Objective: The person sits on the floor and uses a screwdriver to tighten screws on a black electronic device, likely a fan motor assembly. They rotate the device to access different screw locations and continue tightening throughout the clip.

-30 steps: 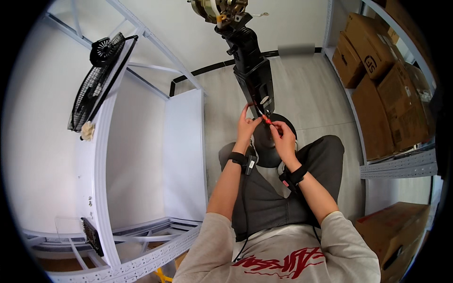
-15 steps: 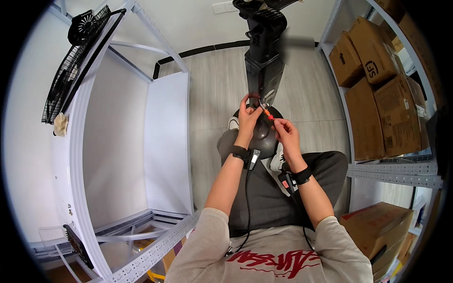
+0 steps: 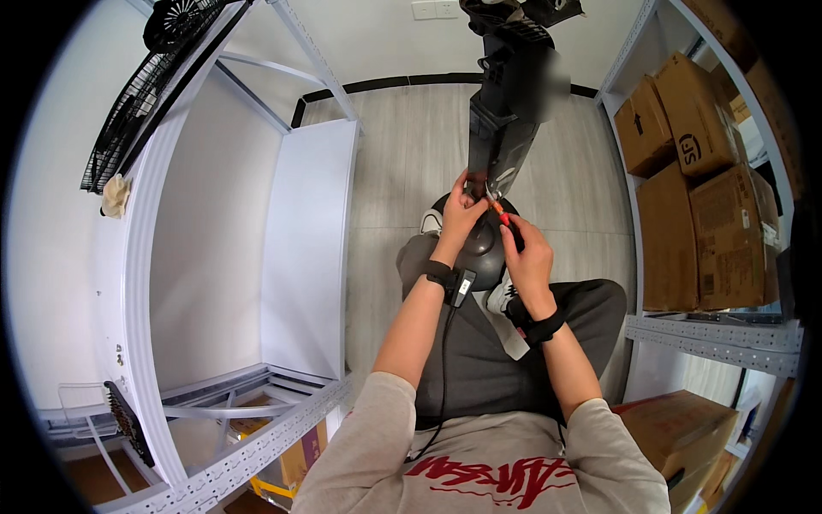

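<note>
A tall black column like a tower fan (image 3: 505, 141) rises from a round, dark, glossy base (image 3: 484, 257) on the floor between my legs. My left hand (image 3: 461, 218) is at the column's lower end, its fingers curled against the left side; what they pinch is partly hidden. From the right, my right hand (image 3: 527, 253) grips a screwdriver (image 3: 503, 215) with a red, orange and black handle. The screwdriver points up and left, its silvery front end touching or very near the column's bottom, close to my left fingertips.
At left stands a white metal shelf frame (image 3: 308, 248), with black fan grilles (image 3: 141, 103) on its upper part. Cardboard boxes (image 3: 736, 240) fill the rack at right. Behind the column are a wall and a wall socket (image 3: 435, 10). A cable (image 3: 445, 368) hangs from my left wrist device.
The view has shifted slightly, so the column appears farther right. My right hand has closed more fully round the screwdriver's handle and turned. My left hand stays at the column's lower end.
</note>
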Demonstrator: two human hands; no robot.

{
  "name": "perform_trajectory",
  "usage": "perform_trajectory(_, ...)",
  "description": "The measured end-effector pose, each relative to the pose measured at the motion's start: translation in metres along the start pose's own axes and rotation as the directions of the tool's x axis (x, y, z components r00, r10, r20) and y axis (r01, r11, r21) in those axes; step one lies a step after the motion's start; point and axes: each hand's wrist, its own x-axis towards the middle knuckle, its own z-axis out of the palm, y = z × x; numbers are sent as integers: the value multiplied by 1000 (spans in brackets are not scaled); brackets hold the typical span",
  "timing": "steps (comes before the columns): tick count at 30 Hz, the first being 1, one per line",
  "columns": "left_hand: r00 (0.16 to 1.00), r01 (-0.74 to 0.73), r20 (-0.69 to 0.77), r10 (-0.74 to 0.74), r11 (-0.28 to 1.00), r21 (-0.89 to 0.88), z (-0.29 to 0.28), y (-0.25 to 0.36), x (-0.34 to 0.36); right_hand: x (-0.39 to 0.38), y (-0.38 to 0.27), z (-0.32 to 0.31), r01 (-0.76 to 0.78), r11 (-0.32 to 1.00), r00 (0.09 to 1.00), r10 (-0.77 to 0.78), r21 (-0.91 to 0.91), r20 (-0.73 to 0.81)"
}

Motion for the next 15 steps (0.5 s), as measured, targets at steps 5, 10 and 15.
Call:
perform_trajectory(5, 1000, 15, -11, -16, 999, -50, 2, -11, 6, -1, 2, -1, -38, 999, 999, 37, 25, 13)
perform_trajectory(10, 1000, 24, -14, -26, 994, -104, 6, -8, 4, 1, -4, -4, -76, 995, 996, 78, -61, 32)
perform_trajectory(15, 999, 42, -27, -44, 997, -62, 7, -3, 3, -5, 14, 7, -299, 939, 952, 283, 169, 115)
